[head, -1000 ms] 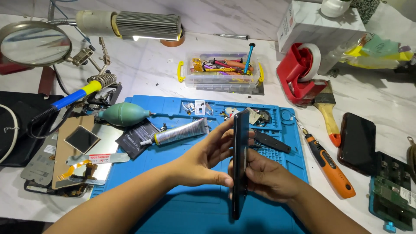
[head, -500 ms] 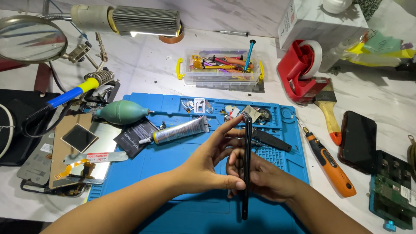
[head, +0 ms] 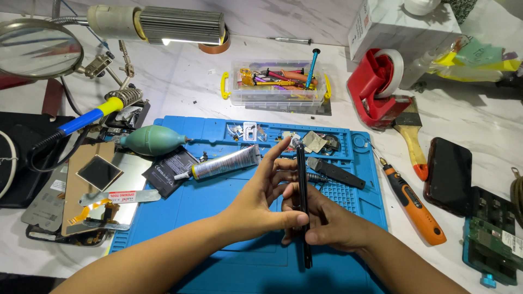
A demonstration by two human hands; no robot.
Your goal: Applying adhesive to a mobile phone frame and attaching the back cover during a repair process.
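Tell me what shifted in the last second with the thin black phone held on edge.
The thin black phone has drifted slightly right over the blue silicone work mat, and the view has tilted. Both the left hand and right hand keep pressing its faces; nothing released. The grey glue tube stays put.

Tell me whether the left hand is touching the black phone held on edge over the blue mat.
Touching. The head view shows the left hand with its thumb pressed on the black phone and its fingers against the phone's side.
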